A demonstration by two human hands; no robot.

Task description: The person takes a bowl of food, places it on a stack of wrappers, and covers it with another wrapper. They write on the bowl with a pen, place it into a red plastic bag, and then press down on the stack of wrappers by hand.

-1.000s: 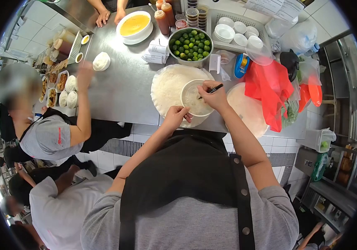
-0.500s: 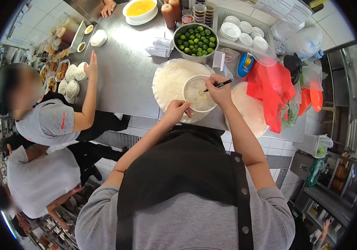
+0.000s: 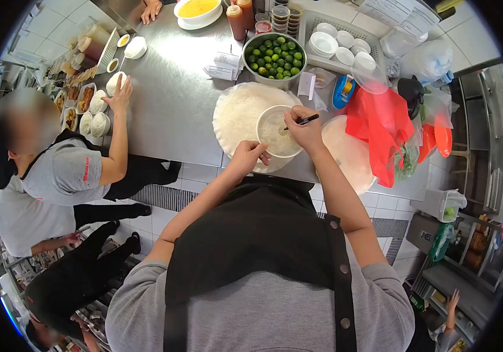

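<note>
My right hand point(image 3: 304, 128) is closed around a black marker point(image 3: 308, 119), its tip over a round, translucent lidded container point(image 3: 275, 150). The left rim of this container is pinched between the thumb and fingers of my left hand point(image 3: 249, 156). Beneath it lies a large round white lid or wrapped disc point(image 3: 234, 117) on the steel counter point(image 3: 169, 117). A second such disc point(image 3: 345, 158) is to the right, partly under a red plastic bag point(image 3: 374, 123). What is being marked is too small to read.
Behind are a bowl of green limes point(image 3: 273, 57), paper slips point(image 3: 224, 66), sauce bottles point(image 3: 236, 22), a soup bowl point(image 3: 197, 8), a blue tape dispenser point(image 3: 343, 92) and a crate of white cups point(image 3: 327, 64). A co-worker point(image 3: 63, 167) reaches over rice bowls at the left.
The marker and my right hand have shifted slightly left over the container. The co-worker's hand has lowered onto a rice bowl, and people behind have moved.
</note>
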